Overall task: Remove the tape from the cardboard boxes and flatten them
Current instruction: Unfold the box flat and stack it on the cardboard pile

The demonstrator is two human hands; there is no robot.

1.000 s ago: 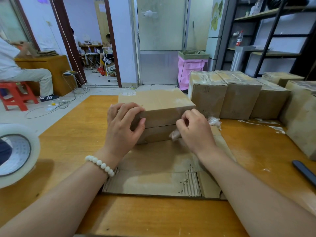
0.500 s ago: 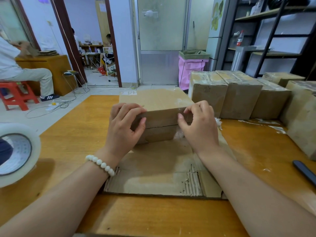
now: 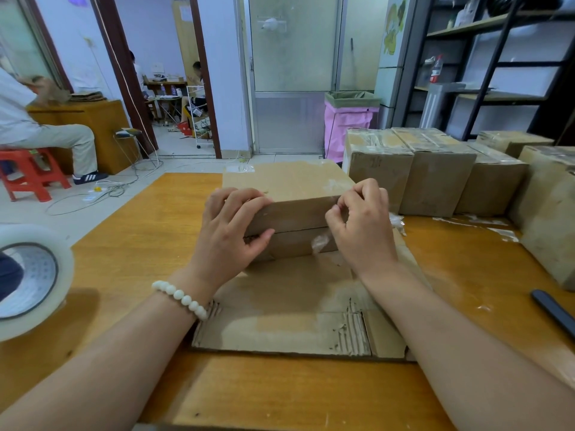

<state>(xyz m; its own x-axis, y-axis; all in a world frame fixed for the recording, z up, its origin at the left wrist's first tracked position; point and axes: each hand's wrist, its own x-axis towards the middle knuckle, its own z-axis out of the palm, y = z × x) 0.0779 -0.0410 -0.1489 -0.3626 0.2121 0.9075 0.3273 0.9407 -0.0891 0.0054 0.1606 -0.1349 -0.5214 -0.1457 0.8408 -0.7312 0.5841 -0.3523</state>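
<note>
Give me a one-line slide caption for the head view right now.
Left hand grips a cardboard box on flattened cardboard while the right hand pinches clear tape at its right end.

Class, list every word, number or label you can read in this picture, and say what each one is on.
No text is readable.
Dark marks on the rear box: too blurred to read.
Red label on the bottle: too small.
Sheet on the far door: blurred.
</note>
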